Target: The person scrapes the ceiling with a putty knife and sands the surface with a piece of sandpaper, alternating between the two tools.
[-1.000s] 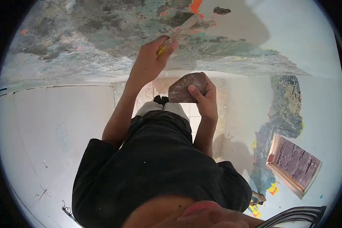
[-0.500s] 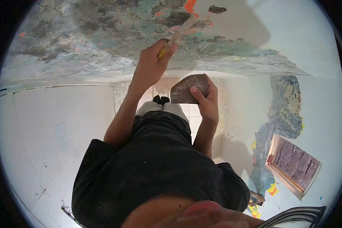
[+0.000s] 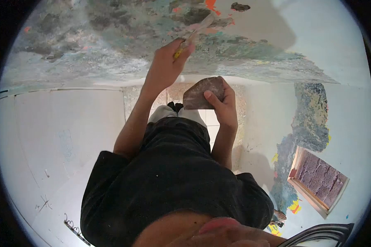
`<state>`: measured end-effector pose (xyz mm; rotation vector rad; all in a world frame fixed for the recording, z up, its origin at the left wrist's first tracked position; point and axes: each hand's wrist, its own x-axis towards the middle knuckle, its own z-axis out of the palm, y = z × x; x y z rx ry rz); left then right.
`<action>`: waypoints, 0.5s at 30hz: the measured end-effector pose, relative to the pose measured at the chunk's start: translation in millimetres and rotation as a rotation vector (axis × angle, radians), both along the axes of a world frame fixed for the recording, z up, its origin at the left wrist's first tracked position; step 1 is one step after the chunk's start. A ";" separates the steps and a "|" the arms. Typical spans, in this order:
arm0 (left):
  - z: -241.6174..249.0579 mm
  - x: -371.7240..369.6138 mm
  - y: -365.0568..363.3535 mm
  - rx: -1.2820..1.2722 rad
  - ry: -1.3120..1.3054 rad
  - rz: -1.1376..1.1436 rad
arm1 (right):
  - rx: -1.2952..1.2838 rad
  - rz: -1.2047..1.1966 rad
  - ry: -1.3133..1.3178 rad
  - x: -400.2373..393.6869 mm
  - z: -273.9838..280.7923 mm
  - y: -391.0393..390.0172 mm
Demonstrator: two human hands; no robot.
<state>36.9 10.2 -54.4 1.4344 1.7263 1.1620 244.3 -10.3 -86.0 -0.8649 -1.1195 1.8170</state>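
My left hand (image 3: 167,66) is closed round the yellow handle of a narrow tool (image 3: 198,29), raised against the wall (image 3: 123,45) ahead, which is mottled grey-green with patchy paint. The tool is blurred; its far end meets the wall near an orange patch. Lower and to the right, my right hand (image 3: 224,103) grips a flat, brown, dusty piece (image 3: 200,94) with one curved edge, its thumb lying on top. The fingers behind that piece are mostly hidden.
A small wood-framed opening (image 3: 319,181) is in the right wall, beside a strip of exposed patchy paint (image 3: 311,117). Another person's hand (image 3: 280,215) shows at the lower right. A pale surface (image 3: 62,123) is on the left, and hooks (image 3: 75,230) hang lower left.
The tool and my left hand have shifted slightly right and down in view. The brown piece in my right hand has risen a little and tilted.
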 end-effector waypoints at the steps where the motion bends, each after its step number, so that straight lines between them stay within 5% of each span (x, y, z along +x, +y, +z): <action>1: 0.7 1.4 1.6 0.014 0.006 -0.006 | -0.001 0.009 -0.012 0.6 -1.0 -3.6; 15: 3.7 -11.1 4.5 -0.048 -0.038 -0.029 | 0.006 -0.037 -0.011 9.7 -1.9 -3.5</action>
